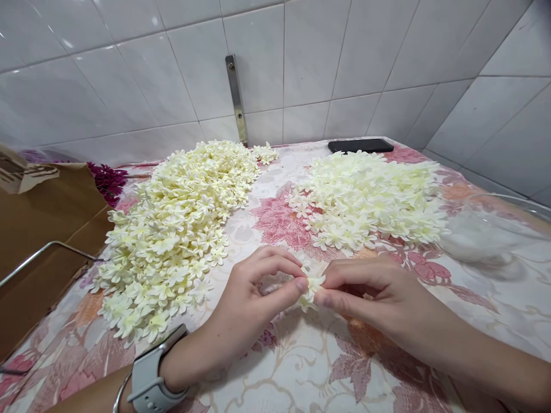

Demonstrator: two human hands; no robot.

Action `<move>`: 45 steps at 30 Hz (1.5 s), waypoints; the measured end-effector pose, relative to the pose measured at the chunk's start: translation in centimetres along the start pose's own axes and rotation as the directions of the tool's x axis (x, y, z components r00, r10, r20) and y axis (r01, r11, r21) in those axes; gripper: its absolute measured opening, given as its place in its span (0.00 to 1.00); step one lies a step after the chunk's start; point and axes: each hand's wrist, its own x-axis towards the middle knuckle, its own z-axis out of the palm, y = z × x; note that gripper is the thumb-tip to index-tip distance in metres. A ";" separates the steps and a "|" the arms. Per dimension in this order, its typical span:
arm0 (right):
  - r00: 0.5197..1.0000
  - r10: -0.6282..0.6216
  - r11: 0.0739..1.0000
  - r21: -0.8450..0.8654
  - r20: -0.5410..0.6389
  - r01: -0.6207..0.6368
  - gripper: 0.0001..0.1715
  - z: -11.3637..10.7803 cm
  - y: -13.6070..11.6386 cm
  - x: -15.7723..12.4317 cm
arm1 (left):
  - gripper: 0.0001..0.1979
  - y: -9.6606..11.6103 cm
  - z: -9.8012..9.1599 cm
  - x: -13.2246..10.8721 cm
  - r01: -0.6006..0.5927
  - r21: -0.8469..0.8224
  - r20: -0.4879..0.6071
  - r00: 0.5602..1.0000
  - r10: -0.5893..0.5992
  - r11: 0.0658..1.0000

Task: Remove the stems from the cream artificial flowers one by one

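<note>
Between my two hands, a small cream-white artificial flower (310,287) is held just above the floral tablecloth. The thumb and fingers of my left hand (267,281) pinch its left side; a watch and a bangle are on that wrist. My right hand (365,287) pinches the right side of the flower with thumb and forefinger. Left of my hands spreads a long heap of yellowish-white flowers (181,229). A second heap of whiter flower petals (370,201) lies beyond my right hand. Whether the pinched flower is one layer or several stacked, I cannot tell.
A black phone (360,145) lies at the back edge by the tiled wall (310,63). An open cardboard box (60,212) stands at the left, with magenta flowers (107,182) behind it. A clear plastic bag (482,235) is at the right. A metal bracket (236,100) is on the wall.
</note>
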 end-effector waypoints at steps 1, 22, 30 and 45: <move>1.000 -0.006 1.000 0.013 0.016 0.006 0.16 0.0 0.1 0.1 | 0.06 0.1 0.0 0.0 0.018 -0.006 -0.003 1.000 -0.018 1.000; 0.975 0.187 0.982 0.021 -0.120 -0.186 0.17 -0.4 -0.1 0.2 | 0.08 -1.2 -1.0 1.3 0.145 0.129 -0.174 0.977 -0.121 0.981; 0.997 0.046 0.997 -0.063 -0.067 -0.051 0.13 0.1 -0.5 -0.2 | 0.02 -0.6 0.0 0.1 -0.167 0.348 -0.081 0.975 0.207 0.922; 0.986 0.159 0.981 0.118 -0.051 -0.152 0.14 0.3 0.2 -0.1 | 0.03 -0.5 0.3 -0.4 -0.275 0.419 -0.103 0.932 0.347 0.865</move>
